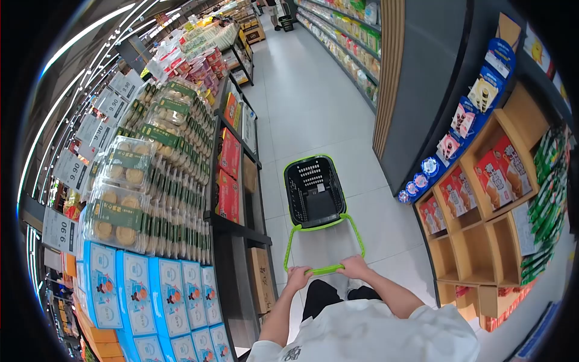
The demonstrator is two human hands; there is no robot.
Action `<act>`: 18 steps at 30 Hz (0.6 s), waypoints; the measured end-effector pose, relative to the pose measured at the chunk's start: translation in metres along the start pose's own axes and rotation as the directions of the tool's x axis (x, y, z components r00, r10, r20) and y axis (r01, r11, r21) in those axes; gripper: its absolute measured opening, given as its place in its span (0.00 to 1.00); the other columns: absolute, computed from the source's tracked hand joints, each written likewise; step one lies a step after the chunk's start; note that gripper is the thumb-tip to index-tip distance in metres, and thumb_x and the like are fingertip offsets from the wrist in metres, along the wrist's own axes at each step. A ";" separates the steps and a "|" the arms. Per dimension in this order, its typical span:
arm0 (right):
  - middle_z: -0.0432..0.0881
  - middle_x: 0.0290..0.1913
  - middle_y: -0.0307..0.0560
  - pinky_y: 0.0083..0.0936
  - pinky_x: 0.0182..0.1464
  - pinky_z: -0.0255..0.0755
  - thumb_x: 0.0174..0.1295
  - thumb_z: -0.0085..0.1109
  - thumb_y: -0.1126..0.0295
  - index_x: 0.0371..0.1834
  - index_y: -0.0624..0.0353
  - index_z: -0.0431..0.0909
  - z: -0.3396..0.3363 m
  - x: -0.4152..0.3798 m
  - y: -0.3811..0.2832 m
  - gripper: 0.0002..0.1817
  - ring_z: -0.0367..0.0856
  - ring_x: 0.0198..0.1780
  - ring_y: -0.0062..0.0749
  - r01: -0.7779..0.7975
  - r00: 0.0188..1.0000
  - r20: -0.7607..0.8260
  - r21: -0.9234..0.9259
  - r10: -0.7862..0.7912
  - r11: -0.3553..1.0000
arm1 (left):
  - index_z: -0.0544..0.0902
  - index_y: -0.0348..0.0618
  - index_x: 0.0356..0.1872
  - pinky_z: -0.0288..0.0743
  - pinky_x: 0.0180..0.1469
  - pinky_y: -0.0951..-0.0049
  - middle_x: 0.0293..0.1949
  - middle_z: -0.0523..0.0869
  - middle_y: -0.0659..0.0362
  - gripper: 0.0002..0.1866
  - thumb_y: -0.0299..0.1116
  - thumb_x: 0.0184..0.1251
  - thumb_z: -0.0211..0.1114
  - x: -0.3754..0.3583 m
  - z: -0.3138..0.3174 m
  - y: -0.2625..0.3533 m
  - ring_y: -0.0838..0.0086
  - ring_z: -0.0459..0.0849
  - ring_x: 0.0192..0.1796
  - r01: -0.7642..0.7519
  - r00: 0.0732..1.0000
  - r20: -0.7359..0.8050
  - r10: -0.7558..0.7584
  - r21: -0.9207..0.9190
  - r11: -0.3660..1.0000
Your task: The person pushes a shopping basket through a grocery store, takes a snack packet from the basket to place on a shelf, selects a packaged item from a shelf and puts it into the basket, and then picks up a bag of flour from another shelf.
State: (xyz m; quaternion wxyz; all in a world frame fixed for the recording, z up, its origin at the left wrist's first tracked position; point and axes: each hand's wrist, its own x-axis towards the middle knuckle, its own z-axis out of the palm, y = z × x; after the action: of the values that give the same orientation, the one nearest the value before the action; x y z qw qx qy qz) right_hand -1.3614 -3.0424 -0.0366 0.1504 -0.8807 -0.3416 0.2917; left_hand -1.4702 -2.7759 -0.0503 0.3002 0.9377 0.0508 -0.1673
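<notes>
Both of my hands grip the green handle (326,269) of a black shopping basket (315,192) with a green rim. My left hand (298,278) is closed round the handle's left end, and my right hand (354,267) round its right end. The basket stands on the floor in front of me, slanting walls with rows of slots, and a small pale label shows inside it. No goods can be made out in it. The handle stretches back from the basket's near rim toward my body.
On the left, a long display holds clear packs of round pastries (120,211) and blue boxes (163,295). A cardboard rack (476,259) with red packets stands at the right, beside a dark pillar (428,78). Pale floor tiles (307,78) run ahead; a person (271,13) is far off.
</notes>
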 end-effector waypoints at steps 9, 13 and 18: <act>0.85 0.37 0.49 0.41 0.52 0.64 0.58 0.65 0.49 0.37 0.53 0.82 -0.039 0.108 0.007 0.19 0.82 0.45 0.45 -0.112 0.993 -0.030 0.120 0.117 0.986 | 0.89 0.51 0.44 0.60 0.60 0.59 0.42 0.89 0.55 0.15 0.45 0.64 0.65 0.100 -0.052 -0.037 0.62 0.82 0.51 0.044 0.998 0.042 -0.042 -0.046 0.998; 0.85 0.35 0.48 0.38 0.52 0.62 0.54 0.69 0.49 0.35 0.53 0.81 -0.081 0.182 0.002 0.19 0.81 0.43 0.45 -0.117 0.987 -0.100 0.118 0.130 0.986 | 0.89 0.51 0.45 0.60 0.60 0.59 0.41 0.89 0.55 0.14 0.45 0.64 0.65 0.159 -0.096 -0.064 0.62 0.83 0.49 0.007 0.999 -0.034 -0.011 -0.102 0.995; 0.84 0.32 0.49 0.37 0.51 0.65 0.49 0.75 0.51 0.33 0.54 0.79 -0.123 0.263 0.008 0.20 0.81 0.39 0.46 -0.140 0.981 -0.116 0.139 0.157 0.980 | 0.89 0.52 0.44 0.61 0.60 0.58 0.38 0.89 0.55 0.14 0.44 0.64 0.64 0.229 -0.133 -0.090 0.60 0.83 0.48 0.008 0.995 -0.099 -0.019 -0.105 0.994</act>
State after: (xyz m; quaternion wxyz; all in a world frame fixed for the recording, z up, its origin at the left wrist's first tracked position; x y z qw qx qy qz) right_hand -1.1244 -2.8756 -0.0518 0.2067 -0.9087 -0.2447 0.2677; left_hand -1.2351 -2.6265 -0.0772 0.3450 0.9275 0.0808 -0.1193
